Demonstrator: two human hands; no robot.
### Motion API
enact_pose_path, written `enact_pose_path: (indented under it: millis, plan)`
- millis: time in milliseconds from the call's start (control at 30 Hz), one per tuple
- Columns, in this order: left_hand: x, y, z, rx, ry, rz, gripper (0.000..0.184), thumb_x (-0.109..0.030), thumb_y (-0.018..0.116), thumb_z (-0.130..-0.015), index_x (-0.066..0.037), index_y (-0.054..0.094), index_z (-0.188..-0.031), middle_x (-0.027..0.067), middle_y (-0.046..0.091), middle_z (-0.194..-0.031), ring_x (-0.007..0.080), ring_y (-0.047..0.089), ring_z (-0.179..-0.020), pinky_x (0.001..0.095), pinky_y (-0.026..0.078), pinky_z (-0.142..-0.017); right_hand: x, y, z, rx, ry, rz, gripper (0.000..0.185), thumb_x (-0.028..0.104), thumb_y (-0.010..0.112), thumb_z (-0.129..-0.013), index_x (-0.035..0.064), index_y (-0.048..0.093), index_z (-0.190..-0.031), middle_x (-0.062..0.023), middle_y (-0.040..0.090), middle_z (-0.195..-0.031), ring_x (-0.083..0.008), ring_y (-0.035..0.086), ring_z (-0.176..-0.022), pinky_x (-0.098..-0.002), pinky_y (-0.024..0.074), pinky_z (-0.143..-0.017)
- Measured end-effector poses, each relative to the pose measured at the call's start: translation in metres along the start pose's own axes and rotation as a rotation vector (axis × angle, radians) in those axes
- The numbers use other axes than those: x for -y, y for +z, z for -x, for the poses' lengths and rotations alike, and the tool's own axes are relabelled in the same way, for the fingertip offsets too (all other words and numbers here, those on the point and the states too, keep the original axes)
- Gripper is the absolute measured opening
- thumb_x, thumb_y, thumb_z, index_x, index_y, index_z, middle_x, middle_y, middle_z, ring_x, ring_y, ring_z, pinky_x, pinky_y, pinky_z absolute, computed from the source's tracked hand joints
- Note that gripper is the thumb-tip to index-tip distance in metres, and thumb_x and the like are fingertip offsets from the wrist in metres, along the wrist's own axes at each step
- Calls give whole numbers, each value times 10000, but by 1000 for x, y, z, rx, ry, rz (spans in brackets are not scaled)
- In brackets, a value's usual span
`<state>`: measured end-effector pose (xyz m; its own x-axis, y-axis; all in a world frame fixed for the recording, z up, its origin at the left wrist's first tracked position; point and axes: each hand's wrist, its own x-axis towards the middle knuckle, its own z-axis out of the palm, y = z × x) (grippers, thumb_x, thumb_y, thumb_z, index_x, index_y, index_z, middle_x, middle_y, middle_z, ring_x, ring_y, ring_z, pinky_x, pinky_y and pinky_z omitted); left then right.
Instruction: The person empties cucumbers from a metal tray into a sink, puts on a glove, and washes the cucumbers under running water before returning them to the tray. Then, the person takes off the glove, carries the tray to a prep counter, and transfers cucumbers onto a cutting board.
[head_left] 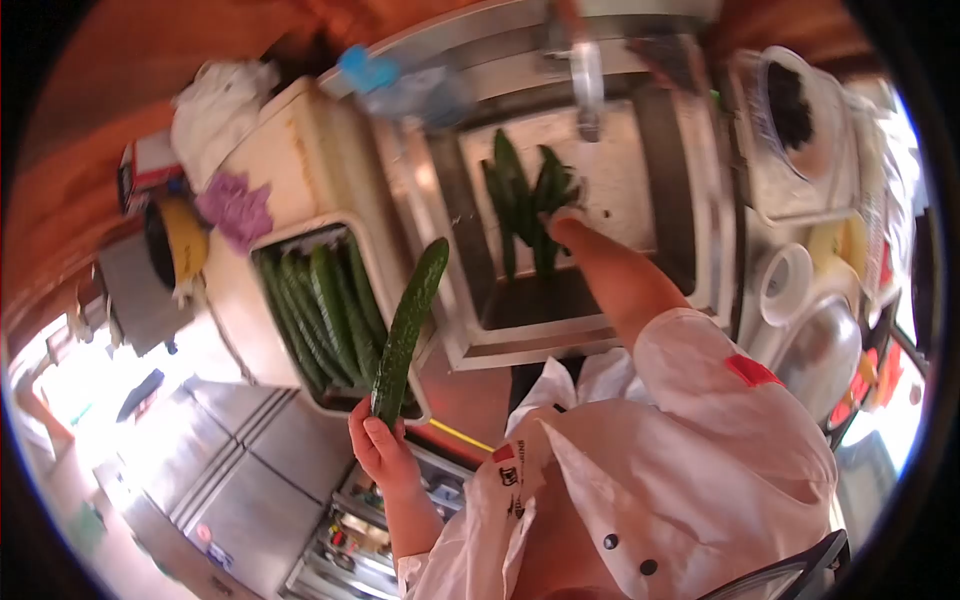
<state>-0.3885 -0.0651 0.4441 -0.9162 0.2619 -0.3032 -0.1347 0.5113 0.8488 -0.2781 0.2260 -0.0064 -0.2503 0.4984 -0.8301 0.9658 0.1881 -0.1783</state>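
My left hand is closed round the lower end of a long green cucumber, which points up beside the right edge of a white tray. Inside that tray lie several cucumbers side by side. My right hand reaches down into the metal sink, at a bunch of several more cucumbers. Its fingers are mostly hidden and blurred, so their grip cannot be made out.
A faucet hangs over the sink. Left of it stands a clear bottle with a blue top. A purple cloth lies by the tray. Containers and a metal bowl stand at the right.
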Motion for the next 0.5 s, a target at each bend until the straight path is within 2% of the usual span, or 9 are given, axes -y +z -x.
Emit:
enact_pose_path:
  millis: [33,100,133,233,267,333,367,433,500]
  plan:
    - [1,-4,-1,-12,92,49,483,-447,486,-1053,-7,549,-1241,2,580,-914,79,467,-703,215,361,-588,1,-6,7,-39,36,-52,802,642,577,-911,-19,563,-1365,-204,562,-1410,-370,582,-1246,-449,456,-1053]
    - [3,-15,-5,-156,72,70,490,-442,451,-1066,4,533,-1253,6,575,-907,82,465,-706,218,362,-605,17,-44,44,23,181,-330,726,531,693,-880,22,551,-1377,-174,583,-1394,-341,594,-1236,-410,473,-1040]
    - [12,-27,-11,-185,90,115,478,-433,442,-1071,1,531,-1251,11,573,-904,79,466,-718,218,358,-618,-3,-28,20,-26,148,-311,709,501,720,-868,40,550,-1379,-162,585,-1396,-330,597,-1234,-398,478,-1036]
    - [38,-57,-24,-231,117,188,437,-351,454,-1081,19,527,-1302,42,592,-977,92,517,-833,228,416,-706,-28,-6,-12,-78,22,-268,655,469,695,-891,71,544,-1390,-140,599,-1388,-309,602,-1232,-397,484,-1025]
    - [50,-67,-30,-175,88,9,406,-292,477,-1068,3,519,-1344,70,588,-1080,131,534,-928,262,438,-772,-21,-3,-16,-79,7,-270,655,469,695,-891,71,544,-1390,-140,599,-1388,-309,602,-1232,-397,484,-1025]
    - [60,-76,-38,-52,20,-348,412,-173,525,-1044,-29,504,-1429,125,578,-1285,210,567,-1120,329,483,-905,-10,-6,-13,-73,46,-89,580,422,645,-931,75,553,-1386,-115,607,-1385,-320,605,-1227,-396,486,-1020]
    - [62,-80,-40,-54,30,-348,412,-173,525,-1044,-29,504,-1429,125,578,-1285,210,567,-1120,329,483,-905,-6,-8,-12,-79,41,-96,580,422,645,-931,75,553,-1386,-115,607,-1385,-320,605,-1227,-396,486,-1020]
    - [58,-80,-42,-67,293,-641,386,-109,541,-1008,-53,548,-1389,154,577,-1290,260,573,-1127,351,485,-898,-3,-5,-12,15,-117,698,492,382,594,-961,89,562,-1356,-135,609,-1372,-362,598,-1223,-405,487,-1015]
    - [50,-73,-39,-77,335,-661,358,-81,550,-986,-44,579,-1341,164,583,-1270,278,581,-1116,357,486,-901,-8,-1,-20,-78,2,470,473,376,591,-962,90,559,-1338,-159,613,-1351,-384,597,-1212,-414,488,-1004]
